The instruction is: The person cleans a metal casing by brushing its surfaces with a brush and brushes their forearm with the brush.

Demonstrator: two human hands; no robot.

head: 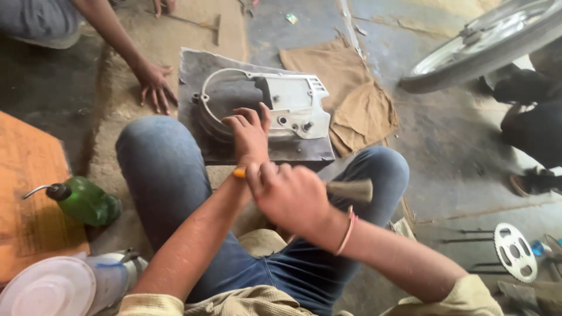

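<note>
Forearms of the seated person filled the near foreground, sleeves rolled, knees in blue jeans spread either side.

Item, right hand: grip closed around the wooden handle of a hammer, head raised level above the lap.

Item, left hand: fingers curled down on a tool with an orange handle, most likely a chisel or driver; its tip was hidden under the hand, so the contact point cannot be told.

Item, engine cover: silver-grey casting, lying open side up on a dark metal plate on the floor between the knees, touching the left hand.

Judgement on the blow: best struck short and square on the handle's end, the tool kept steady and the cover pressed flat so it does not skid on the plate.

Surroundings: brown cloth just beside the plate; another person's hand flat on the ground at the far left; green bottle and white container near left; sprocket at right; wheel rim beyond.
</note>
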